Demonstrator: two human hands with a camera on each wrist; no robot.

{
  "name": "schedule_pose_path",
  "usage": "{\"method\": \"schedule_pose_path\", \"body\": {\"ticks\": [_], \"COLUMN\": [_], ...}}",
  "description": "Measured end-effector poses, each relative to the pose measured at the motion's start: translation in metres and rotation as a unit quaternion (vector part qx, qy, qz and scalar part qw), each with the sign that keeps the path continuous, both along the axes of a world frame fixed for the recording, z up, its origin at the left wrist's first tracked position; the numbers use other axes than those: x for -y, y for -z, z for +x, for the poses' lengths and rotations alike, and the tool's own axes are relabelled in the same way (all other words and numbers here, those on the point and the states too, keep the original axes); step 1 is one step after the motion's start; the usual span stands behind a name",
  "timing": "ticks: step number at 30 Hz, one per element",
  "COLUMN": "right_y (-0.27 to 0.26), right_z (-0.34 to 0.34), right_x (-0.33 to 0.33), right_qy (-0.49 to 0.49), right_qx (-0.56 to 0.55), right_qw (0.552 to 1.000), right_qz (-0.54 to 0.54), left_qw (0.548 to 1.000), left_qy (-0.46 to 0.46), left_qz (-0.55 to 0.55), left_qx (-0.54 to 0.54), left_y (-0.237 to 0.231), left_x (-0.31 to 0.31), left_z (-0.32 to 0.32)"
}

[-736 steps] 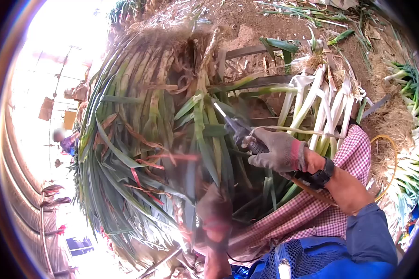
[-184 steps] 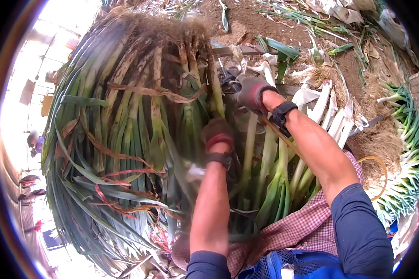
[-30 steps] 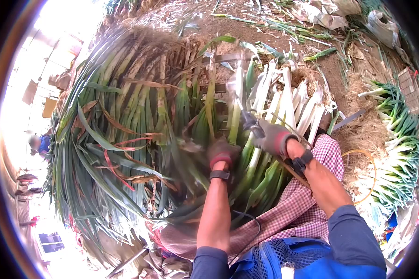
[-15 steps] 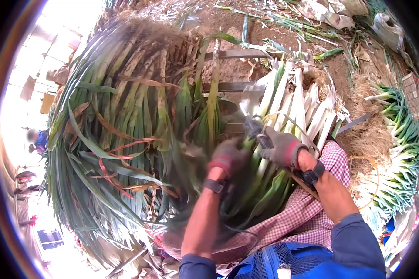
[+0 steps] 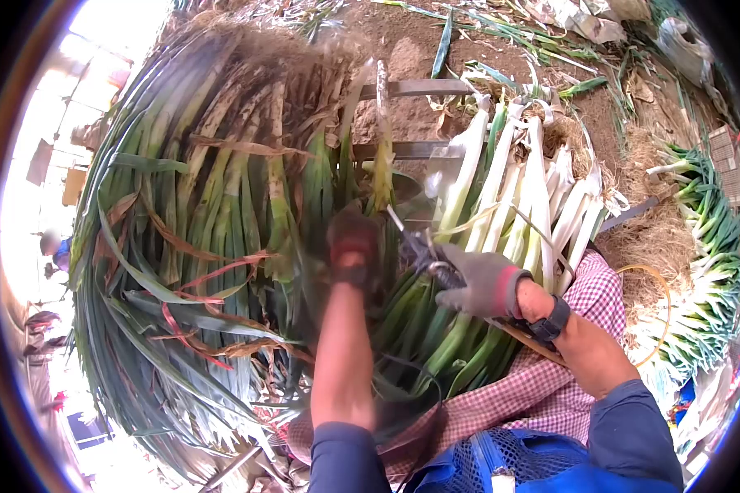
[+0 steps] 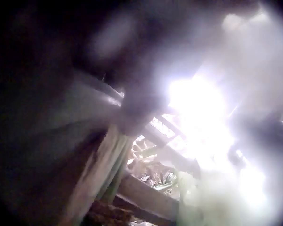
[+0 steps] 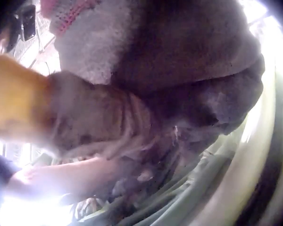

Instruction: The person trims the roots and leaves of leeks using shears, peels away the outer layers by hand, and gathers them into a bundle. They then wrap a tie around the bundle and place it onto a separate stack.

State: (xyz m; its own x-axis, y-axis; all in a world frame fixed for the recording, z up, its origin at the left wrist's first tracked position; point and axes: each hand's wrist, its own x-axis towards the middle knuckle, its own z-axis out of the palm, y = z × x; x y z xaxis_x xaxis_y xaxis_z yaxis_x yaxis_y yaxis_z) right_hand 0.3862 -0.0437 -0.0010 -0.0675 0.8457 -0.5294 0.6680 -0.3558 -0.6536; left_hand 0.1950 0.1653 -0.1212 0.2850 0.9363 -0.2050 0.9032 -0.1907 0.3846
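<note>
My gloved right hand point(image 5: 487, 281) grips an air blow gun point(image 5: 419, 249), its metal nozzle pointing up and to the left. My gloved left hand point(image 5: 353, 237) is at the right edge of a big heap of unpeeled leeks point(image 5: 238, 189), its fingers dark and blurred among the leaves. In the left wrist view a dark finger overlaps the top of a leek stalk point(image 6: 96, 174); whether the hand grips it I cannot tell. Peeled leeks point(image 5: 538, 193) with white shanks lie side by side beyond the right hand. In the right wrist view the glove point(image 7: 188, 42) hides most of the gun.
Metal bars point(image 5: 419, 88) of a rack show behind the leeks, over bare soil. A thin yellow hose point(image 5: 668, 304) loops at the right. More leeks point(image 5: 707, 271) lie in a row beyond it, near piled roots point(image 5: 658, 238). A checked cloth point(image 5: 510, 386) covers my legs.
A white-shanked leek that was under the nozzle now lies with the peeled ones. My left hand has moved left to the heap; the right hand with the blow gun has shifted slightly left.
</note>
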Motion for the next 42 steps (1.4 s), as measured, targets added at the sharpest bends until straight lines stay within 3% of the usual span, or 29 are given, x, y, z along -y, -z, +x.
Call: {"method": "schedule_pose_path", "body": {"ticks": [3, 4, 7, 9, 11, 13, 15, 17, 20, 23, 26, 28, 29, 31, 34, 35, 37, 42], "right_y": [0.005, 0.002, -0.008, 0.005, 0.012, 0.01, 0.002, 0.015, 0.032, 0.027, 0.032, 0.034, 0.037, 0.043, 0.046, 0.047, 0.047, 0.046], "right_z": [-0.001, 0.0, -0.008, -0.007, -0.006, -0.008, -0.008, 0.0, 0.018, 0.03, 0.039, 0.049, 0.052, 0.052, 0.053, 0.055, 0.056, 0.049], "right_x": [-0.002, 0.0, -0.001, -0.009, -0.013, -0.017, -0.041, -0.068, -0.111, -0.151, -0.182, -0.196, -0.202, -0.203, -0.205, -0.205, -0.205, -0.179], "right_qy": [0.066, 0.023, 0.005, 0.05, 0.038, 0.005, 0.003, 0.052, 0.066, 0.059, 0.079, 0.099, 0.11, 0.097, 0.087, 0.093, 0.103, 0.064], "right_qx": [0.046, 0.018, -0.007, -0.006, 0.016, 0.005, 0.063, 0.077, 0.105, 0.127, 0.159, 0.153, 0.146, 0.155, 0.163, 0.161, 0.15, 0.123], "right_qw": [0.997, 0.999, 0.999, 0.998, 0.998, 0.999, 0.998, 0.995, 0.992, 0.99, 0.982, 0.982, 0.982, 0.981, 0.98, 0.981, 0.981, 0.988], "right_qz": [-0.009, -0.02, -0.047, -0.035, 0.045, 0.038, -0.03, -0.02, 0.009, 0.022, 0.066, 0.054, 0.049, 0.064, 0.07, 0.059, 0.063, 0.062], "left_qw": [0.999, 0.998, 1.0, 0.998, 0.995, 0.993, 0.99, 0.983, 0.987, 0.987, 0.995, 0.988, 0.988, 0.965, 0.981, 0.981, 0.969, 0.961], "left_qy": [-0.022, -0.048, -0.025, -0.028, -0.037, 0.04, 0.004, -0.033, -0.01, -0.078, -0.019, -0.002, -0.001, 0.055, 0.082, 0.083, 0.086, 0.045], "left_qz": [-0.028, -0.04, 0.004, 0.015, 0.01, 0.062, 0.038, 0.016, 0.016, -0.056, -0.011, 0.156, 0.155, 0.252, 0.172, 0.171, 0.19, 0.214], "left_qx": [0.016, 0.002, 0.012, 0.056, 0.095, 0.088, 0.133, 0.179, 0.158, 0.126, 0.093, 0.011, 0.011, 0.042, -0.022, -0.022, -0.133, -0.167], "left_y": [-0.023, -0.029, 0.003, 0.013, 0.018, 0.023, 0.023, 0.025, 0.015, -0.01, -0.011, -0.011, -0.013, -0.018, -0.014, -0.009, 0.001, 0.007], "left_x": [0.022, 0.026, 0.018, 0.019, 0.021, 0.025, 0.025, 0.024, 0.027, 0.032, 0.038, 0.045, 0.044, 0.039, 0.028, 0.027, 0.024, 0.012], "left_z": [0.0, 0.001, -0.014, -0.021, -0.028, -0.036, -0.033, -0.033, -0.032, -0.022, -0.019, -0.014, -0.011, -0.006, 0.005, 0.01, 0.022, 0.042]}}
